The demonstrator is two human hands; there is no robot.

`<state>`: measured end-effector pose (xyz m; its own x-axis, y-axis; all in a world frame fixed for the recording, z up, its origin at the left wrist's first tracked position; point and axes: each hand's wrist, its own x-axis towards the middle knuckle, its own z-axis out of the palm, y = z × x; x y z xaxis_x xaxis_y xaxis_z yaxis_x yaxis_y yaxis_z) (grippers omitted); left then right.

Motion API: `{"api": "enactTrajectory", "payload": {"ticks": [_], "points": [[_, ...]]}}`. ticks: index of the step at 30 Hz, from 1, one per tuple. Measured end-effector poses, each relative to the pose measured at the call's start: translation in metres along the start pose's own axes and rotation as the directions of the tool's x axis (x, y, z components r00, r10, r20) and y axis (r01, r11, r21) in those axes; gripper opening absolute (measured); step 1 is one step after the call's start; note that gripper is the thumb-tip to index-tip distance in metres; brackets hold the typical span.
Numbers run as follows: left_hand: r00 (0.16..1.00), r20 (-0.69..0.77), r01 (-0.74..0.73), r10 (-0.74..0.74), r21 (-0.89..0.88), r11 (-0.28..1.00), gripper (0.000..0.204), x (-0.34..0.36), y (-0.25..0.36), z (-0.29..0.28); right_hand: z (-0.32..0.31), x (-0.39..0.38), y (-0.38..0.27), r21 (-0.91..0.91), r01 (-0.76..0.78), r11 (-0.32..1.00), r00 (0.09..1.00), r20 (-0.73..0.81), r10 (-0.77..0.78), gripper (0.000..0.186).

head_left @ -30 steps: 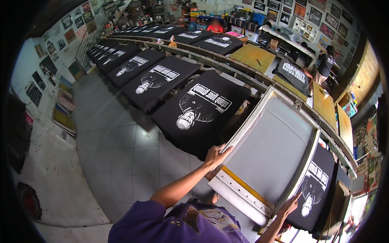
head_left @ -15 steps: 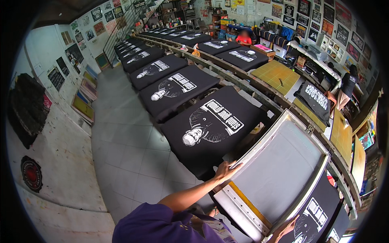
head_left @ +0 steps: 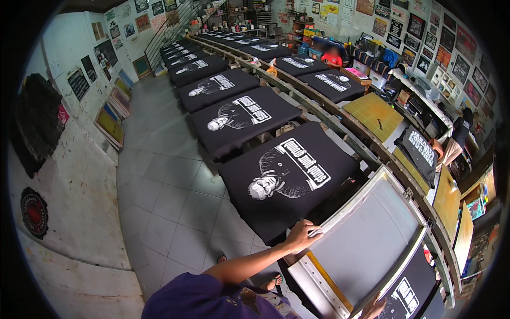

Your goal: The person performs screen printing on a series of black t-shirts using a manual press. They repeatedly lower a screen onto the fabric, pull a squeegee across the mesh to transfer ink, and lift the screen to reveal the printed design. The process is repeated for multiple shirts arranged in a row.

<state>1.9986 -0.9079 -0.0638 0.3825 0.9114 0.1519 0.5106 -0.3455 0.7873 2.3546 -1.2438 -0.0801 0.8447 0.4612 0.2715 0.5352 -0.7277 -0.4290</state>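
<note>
A screen-printing frame (head_left: pixel 366 226) with a pale metal rim and grey mesh is between my hands, slanting across the lower right. My left hand (head_left: pixel 302 237) grips its left rim, fingers curled over the edge. My right hand (head_left: pixel 373 308) is at the right rim near the bottom of the view; its fingers are partly hidden. Across the frame's near end lies a pale metal bar (head_left: pixel 313 284) with holes and a yellow strip (head_left: pixel 330 280). Just beyond is a black T-shirt (head_left: pixel 289 181) with a white figure print. Another printed black T-shirt (head_left: pixel 406 287) lies to the right.
Several printed black shirts (head_left: pixel 234 117) run away in two rows along metal rails (head_left: pixel 340 122). Yellow boards (head_left: pixel 374 114) stand right of the rails. Tiled floor (head_left: pixel 164 212) lies to the left, with leaning frames (head_left: pixel 110 130) by the wall. Two people are farther back right.
The printing frame sits lower in view and a little farther from the nearest shirt beyond it. My hands remain at its rims. My view has shifted, and more of my feet shows.
</note>
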Motion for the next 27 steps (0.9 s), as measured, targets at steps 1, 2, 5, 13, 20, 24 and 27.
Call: {"api": "enactTrajectory", "payload": {"ticks": [1, 2, 5, 13, 20, 24, 27], "points": [[0.997, -0.047, -0.06, 0.06, 0.007, 0.998, 0.045, -0.006, -0.003, -0.013, -0.008, -0.003, -0.037, -0.174, -0.021, 0.985, 0.997, -0.076, 0.008, 0.095], [0.98, -0.115, -0.171, 0.163, -0.067, 0.983, 0.032, -0.008, -0.01, -0.03, -0.008, -0.007, -0.081, -0.12, 0.034, 0.992, 0.977, -0.204, -0.058, 0.071], [0.995, -0.03, -0.095, 0.09, -0.348, 0.933, 0.024, -0.031, -0.019, -0.114, 0.014, -0.018, -0.181, 0.266, 0.275, 0.924, 0.941, -0.269, -0.203, 0.045], [0.924, 0.201, 0.38, -0.324, -0.565, 0.733, 0.062, -0.178, -0.218, -0.323, 0.034, -0.233, -0.556, 0.787, 0.16, 0.596, 0.279, 0.543, -0.792, 0.048], [0.651, -0.422, 0.576, -0.631, -0.267, 0.773, 0.04, -0.313, -0.318, -0.492, 0.135, -0.422, -0.708, 0.797, 0.468, 0.382, -0.424, 0.582, -0.694, 0.056], [0.654, -0.344, 0.517, -0.674, -0.447, 0.73, 0.032, -0.318, -0.361, -0.547, 0.228, -0.502, -0.739, 0.485, -0.016, 0.874, -0.52, 0.743, -0.422, 0.054], [0.665, -0.192, 0.627, -0.722, -0.383, 0.679, 0.039, -0.285, -0.42, -0.597, 0.277, -0.536, -0.788, 0.337, -0.099, 0.936, -0.524, 0.782, -0.337, 0.043]]}}
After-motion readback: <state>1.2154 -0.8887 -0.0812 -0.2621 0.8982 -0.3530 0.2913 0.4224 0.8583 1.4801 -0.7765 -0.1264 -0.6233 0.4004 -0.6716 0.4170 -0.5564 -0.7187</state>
